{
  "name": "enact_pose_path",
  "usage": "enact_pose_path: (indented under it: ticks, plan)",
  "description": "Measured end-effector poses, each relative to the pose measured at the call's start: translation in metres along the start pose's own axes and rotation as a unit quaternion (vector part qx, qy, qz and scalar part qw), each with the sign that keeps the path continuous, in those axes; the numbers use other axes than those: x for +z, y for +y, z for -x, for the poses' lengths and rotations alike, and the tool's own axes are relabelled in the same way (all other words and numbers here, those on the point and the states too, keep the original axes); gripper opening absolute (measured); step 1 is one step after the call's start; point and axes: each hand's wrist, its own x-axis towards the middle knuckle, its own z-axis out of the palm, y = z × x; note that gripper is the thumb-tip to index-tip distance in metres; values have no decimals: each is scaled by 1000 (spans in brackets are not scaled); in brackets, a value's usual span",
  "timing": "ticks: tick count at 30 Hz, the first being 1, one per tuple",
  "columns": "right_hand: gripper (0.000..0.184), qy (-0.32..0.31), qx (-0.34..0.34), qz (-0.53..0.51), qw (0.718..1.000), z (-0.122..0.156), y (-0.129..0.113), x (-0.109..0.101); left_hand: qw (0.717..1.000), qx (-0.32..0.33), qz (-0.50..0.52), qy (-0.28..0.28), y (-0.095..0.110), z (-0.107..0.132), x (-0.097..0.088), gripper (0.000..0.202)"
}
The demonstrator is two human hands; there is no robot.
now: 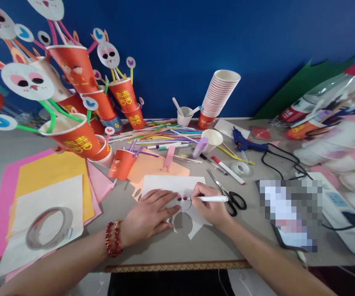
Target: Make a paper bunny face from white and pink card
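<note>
My left hand [148, 216] lies flat with its fingers spread on a white paper sheet [171, 183], pressing it to the grey table. My right hand [210, 205] grips a white marker pen [213, 199], whose tip touches a small round paper face [183, 201] with pink eye patches. That face sits between my two hands. A red bead bracelet [112, 238] circles my left wrist. Black-handled scissors [231, 197] lie just right of my right hand.
Orange paper cups with rabbit faces on straws [79, 135] crowd the back left. A tall cup stack [219, 96], loose straws and markers [162, 137], a blue glue gun [245, 144], a tape roll [49, 228] on coloured paper and a phone [291, 213] surround the work spot.
</note>
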Motion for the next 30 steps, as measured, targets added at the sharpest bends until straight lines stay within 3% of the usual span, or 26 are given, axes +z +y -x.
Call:
enact_pose_path:
  ticks: [30]
  plan:
    - [17,13,-11,6,1000,-1,-1,-1,1000,0,-4,8,0,0,1,45]
